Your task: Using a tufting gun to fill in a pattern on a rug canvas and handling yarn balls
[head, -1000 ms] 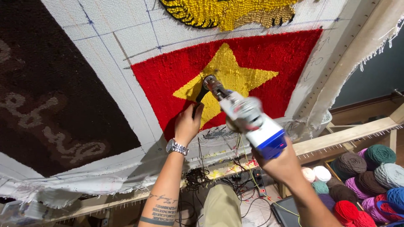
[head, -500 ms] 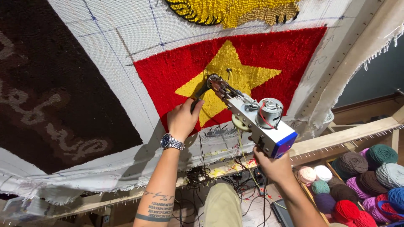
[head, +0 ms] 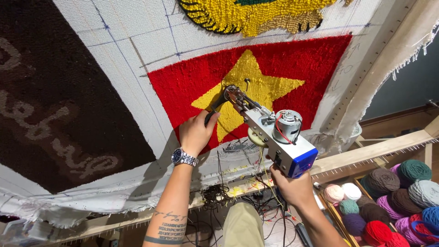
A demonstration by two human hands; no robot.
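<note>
A tufting gun (head: 270, 132) presses its needle tip against the yellow star (head: 249, 89) on a red tufted panel (head: 297, 64). The left hand (head: 195, 133) wraps its fingers around the front handle; the right hand (head: 292, 187) clamps the rear grip beneath the blue-ended body. Yarn balls (head: 388, 196) lie lower right.

Open air lies between the stretched tufting cloth (head: 137, 50) and the person. The wooden frame rail (head: 366, 153) bars passage below. Yarn balls (head: 393, 192) crowd the lower right; tangled cables (head: 215, 194) hang beneath the rail.
</note>
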